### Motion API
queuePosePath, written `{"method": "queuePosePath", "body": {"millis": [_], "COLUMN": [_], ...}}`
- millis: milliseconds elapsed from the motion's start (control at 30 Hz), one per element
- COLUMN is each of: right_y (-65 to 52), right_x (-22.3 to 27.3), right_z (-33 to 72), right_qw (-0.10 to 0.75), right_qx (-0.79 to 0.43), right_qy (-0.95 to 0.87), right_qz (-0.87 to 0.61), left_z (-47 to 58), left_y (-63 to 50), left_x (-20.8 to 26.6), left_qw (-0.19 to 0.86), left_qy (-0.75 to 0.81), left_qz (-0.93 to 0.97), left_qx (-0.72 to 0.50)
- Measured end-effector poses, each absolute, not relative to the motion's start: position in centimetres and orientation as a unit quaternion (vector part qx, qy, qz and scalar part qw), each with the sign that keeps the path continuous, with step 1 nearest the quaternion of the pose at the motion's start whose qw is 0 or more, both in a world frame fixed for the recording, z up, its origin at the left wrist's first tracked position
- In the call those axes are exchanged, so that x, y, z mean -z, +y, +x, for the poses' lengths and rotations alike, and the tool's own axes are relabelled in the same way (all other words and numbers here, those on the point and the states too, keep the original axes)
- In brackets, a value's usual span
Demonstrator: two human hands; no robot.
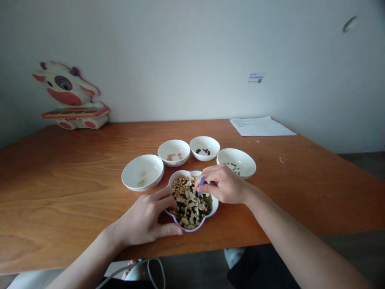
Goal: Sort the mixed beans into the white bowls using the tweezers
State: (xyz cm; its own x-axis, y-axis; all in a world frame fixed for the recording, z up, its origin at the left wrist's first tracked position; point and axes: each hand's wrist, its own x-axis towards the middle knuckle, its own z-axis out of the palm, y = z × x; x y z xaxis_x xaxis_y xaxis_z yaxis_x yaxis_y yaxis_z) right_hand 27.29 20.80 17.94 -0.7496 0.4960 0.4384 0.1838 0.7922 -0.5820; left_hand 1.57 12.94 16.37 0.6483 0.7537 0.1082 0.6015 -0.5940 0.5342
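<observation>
A white flower-shaped bowl [217, 205] near the table's front edge holds a mix of peanuts, yellow corn kernels, black beans and green mung beans. My left hand [147, 216] grips its left side, fingers over the rim and thumb low along the outside. Above the bowl's right part, my right hand [225, 184] is closed in a pinch on a slim purple tool, which looks like tweezers [201, 181]. The tool's lower end points down into the mix. Whether a bean or nut sits between its tips cannot be made out.
Behind the bowl, round white bowls stand in an arc: one with pale pieces [129, 176], one with yellow kernels [162, 149], one with black beans [212, 142] and one with small greenish beans [249, 162]. Papers [261, 126] and a cow-shaped toy keyboard [75, 112] lie farther back.
</observation>
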Motion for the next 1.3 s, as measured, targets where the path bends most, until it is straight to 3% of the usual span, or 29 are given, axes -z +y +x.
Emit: {"method": "queuePosePath", "body": {"millis": [167,367,633,800,1033,1300], "right_y": [20.7,20.8,20.8,20.8,20.8,20.8], "right_x": [-18.2,-18.2,-18.2,-18.2,-18.0,-18.2], "right_z": [27.4,27.6,27.7,27.8,27.3,28.1], "right_qw": [0.376,0.279,0.365,0.291,0.356,0.288], "right_qx": [-0.255,-0.259,-0.223,-0.238,-0.263,-0.269], "right_qy": [-0.869,-0.905,-0.878,-0.905,-0.879,-0.898], "right_qz": [-0.196,-0.188,-0.214,-0.200,-0.178,-0.197], "left_z": [1.5,1.6,1.6,1.7,1.6,1.6], "left_y": [13.0,12.9,13.0,13.0,12.8,12.9], "left_x": [-16.3,-16.5,-16.3,-16.6,-16.4,-16.4], "left_qw": [0.232,0.227,0.222,0.225,0.226,0.223], "left_qy": [0.384,0.388,0.389,0.391,0.391,0.393], "left_qz": [0.877,0.876,0.878,0.877,0.876,0.877], "left_qx": [-0.171,-0.172,-0.170,-0.165,-0.168,-0.165]}}
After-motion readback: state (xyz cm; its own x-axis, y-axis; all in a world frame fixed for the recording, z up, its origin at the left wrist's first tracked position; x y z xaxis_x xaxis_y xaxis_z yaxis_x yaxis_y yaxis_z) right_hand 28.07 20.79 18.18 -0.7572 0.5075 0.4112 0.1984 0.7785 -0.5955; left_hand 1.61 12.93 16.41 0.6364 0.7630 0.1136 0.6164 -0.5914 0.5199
